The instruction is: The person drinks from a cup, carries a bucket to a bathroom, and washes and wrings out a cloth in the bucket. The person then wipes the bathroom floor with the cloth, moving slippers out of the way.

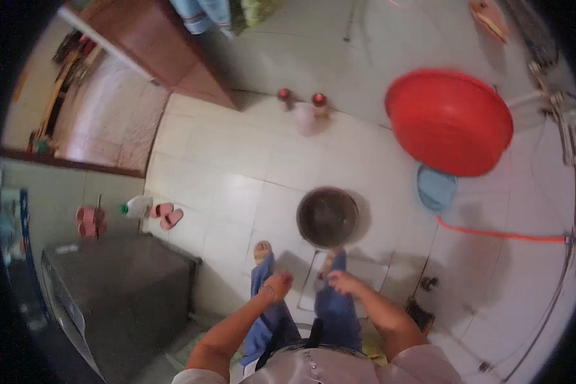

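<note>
Above my left knee is my left hand [279,285], its fingers loosely curled in and no object visible in them. My right hand [344,282] hovers over my right shin with bent fingers, and I see nothing held there either. Both hands are slightly blurred. Just beyond my feet a round metal basin [328,217] stands on the tiled floor, dark inside; I cannot tell what it contains. It is the closest object to my right hand, and neither hand touches it. My blue trousers [337,306] and sandals show below the hands.
A big red tub [450,121] leans at the right wall beside a light blue basin [436,188] and an orange hose [502,233]. At the left are a dark washing machine [118,301], pink slippers [171,219] and a green-capped jug [138,207]. Red-capped bottles [319,100] stand by the far wall.
</note>
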